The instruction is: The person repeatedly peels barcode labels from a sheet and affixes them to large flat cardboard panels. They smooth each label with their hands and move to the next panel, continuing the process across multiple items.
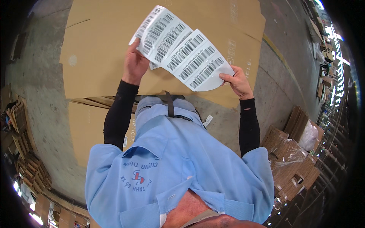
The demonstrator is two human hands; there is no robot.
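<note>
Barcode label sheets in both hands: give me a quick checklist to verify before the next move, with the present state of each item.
1. Left hand grips the barcode label sheets at their lower left edge: ok.
2. Right hand pinches the lowest sheet's corner: ok.
3. Sheets fanned, barcodes facing up: ok.
4. Flattened cardboard box lies flat below the hands: ok.
5. Number of sheets held: cannot tell.
6. Backing peeled: cannot tell.

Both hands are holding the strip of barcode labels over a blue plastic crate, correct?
Not quite. The left hand and right hand do hold the strip of barcode labels, but beneath it lies a stack of flattened cardboard boxes, not a blue plastic crate. The head view shows this.
</note>
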